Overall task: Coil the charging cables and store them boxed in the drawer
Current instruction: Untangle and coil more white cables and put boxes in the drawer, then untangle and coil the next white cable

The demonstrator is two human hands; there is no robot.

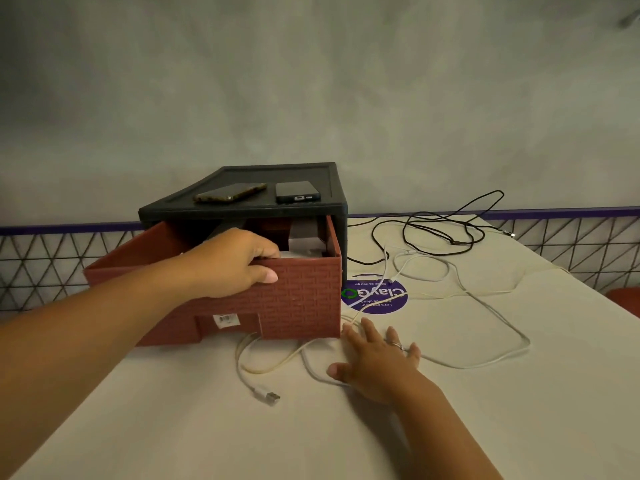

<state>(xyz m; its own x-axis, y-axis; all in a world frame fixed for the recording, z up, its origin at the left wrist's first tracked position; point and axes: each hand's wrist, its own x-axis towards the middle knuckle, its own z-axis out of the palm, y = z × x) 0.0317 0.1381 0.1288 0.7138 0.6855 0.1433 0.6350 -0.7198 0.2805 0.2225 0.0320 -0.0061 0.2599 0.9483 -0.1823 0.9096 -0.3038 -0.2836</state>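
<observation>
A red-brown drawer [301,299] with a brick pattern stands pulled out of its black housing [277,206]. My left hand [235,261] grips the top edge of the drawer's front panel, fingers curled inside. A white box [304,242] shows inside the drawer. My right hand [377,362] lies flat with spread fingers on the table, on a loose white cable [485,362]. Another white cable with a USB plug [266,394] runs from under the drawer front. A black cable [440,230] lies tangled at the back right.
Two phones [298,194] lie on top of the black housing. A purple round sticker [375,296] is on the white table [519,427] beside the drawer. A wire mesh fence [45,258] with a purple rail runs behind the table.
</observation>
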